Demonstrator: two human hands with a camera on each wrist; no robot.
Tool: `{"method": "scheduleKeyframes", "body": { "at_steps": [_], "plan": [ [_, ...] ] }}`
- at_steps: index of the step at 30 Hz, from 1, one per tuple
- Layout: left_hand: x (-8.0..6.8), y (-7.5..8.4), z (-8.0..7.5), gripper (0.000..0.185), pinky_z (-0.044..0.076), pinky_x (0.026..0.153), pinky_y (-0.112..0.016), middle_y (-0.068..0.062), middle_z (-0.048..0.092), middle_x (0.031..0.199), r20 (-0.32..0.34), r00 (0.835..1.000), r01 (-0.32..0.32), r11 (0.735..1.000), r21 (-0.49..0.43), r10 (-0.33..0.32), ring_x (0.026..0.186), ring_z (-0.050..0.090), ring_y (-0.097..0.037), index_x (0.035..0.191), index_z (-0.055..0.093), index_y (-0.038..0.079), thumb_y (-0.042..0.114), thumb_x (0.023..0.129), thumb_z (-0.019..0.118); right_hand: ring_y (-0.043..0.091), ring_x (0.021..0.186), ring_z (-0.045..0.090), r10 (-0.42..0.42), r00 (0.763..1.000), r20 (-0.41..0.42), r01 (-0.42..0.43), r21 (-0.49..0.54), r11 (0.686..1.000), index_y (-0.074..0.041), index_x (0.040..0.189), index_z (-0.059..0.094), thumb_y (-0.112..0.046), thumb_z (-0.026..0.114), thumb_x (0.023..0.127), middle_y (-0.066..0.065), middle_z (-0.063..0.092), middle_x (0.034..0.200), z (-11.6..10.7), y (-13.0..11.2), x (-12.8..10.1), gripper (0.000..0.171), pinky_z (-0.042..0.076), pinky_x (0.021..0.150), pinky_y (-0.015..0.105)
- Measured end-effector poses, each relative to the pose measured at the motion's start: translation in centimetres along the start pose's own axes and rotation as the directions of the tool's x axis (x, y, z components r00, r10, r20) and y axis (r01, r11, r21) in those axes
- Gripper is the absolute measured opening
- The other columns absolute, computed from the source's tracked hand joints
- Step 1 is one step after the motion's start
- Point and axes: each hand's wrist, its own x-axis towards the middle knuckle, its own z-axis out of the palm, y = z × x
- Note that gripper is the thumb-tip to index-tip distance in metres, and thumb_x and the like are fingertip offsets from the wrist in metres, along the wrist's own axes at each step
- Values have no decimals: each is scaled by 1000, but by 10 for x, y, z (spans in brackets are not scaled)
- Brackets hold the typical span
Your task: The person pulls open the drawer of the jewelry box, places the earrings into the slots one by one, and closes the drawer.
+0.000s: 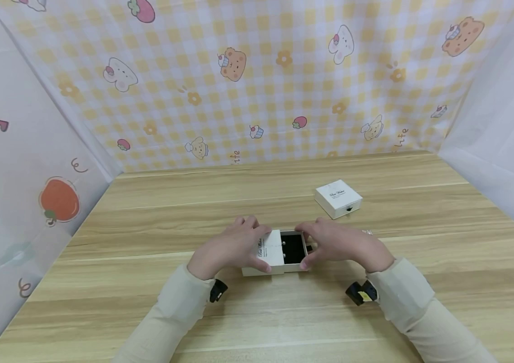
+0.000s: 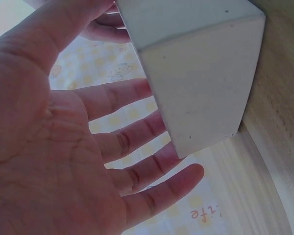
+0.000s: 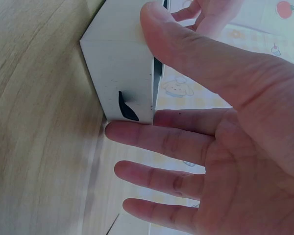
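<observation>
We see the small white box (image 1: 275, 254) sitting on the wooden table (image 1: 148, 227), its drawer (image 1: 294, 249) slid partway out to the right, black lining showing. The left hand (image 1: 231, 247) holds the sleeve, thumb and fingers on either side. The right hand (image 1: 336, 242) pinches the drawer end between thumb and forefinger. A second white box (image 1: 338, 198) rests well behind, closed.

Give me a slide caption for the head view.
Both hands hold a half-open white drawer box on the table.
</observation>
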Motion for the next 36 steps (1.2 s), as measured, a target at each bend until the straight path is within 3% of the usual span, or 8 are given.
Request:
{"method": "scheduleKeyframes", "body": {
  "at_steps": [22,36],
  "plan": [
    [-1,-1,2,84,39,81,-32,-6,47,119,-11,1000,-13,1000,8,13,100,39,-20,138,44,14,46,68,78,20,101,51,-30,999,-36,30,3,1000,-10,134,45,-48,73,73,0,62,109,7,-9,2,76,46,85,42],
    [-1,0,2,82,38,78,-31,-5,48,117,-18,1000,-13,1000,5,13,97,39,-19,137,46,15,44,68,79,26,107,53,-61,997,-52,62,19,998,-8,138,41,-49,70,75,7,64,110,15,-15,8,81,46,88,44]
  ]
}}
